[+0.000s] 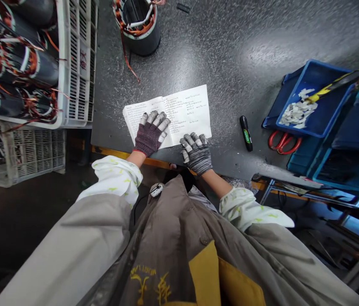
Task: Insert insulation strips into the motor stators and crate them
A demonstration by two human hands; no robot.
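Left hand, purple-gloved, lying flat across an open paper booklet on the speckled workbench; right hand, grey-gloved, resting on the booklet's lower edge, both splaying open, clamping nothing.

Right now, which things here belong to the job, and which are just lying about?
In use: open white printed paper sheets, under the purple-gloved left hand and grey-gloved right hand.
Lying about: green-labelled black marker, red-handled scissors, blue plastic tray.

Writing on the open booklet is too small to read; the wound stators are cut off at left.
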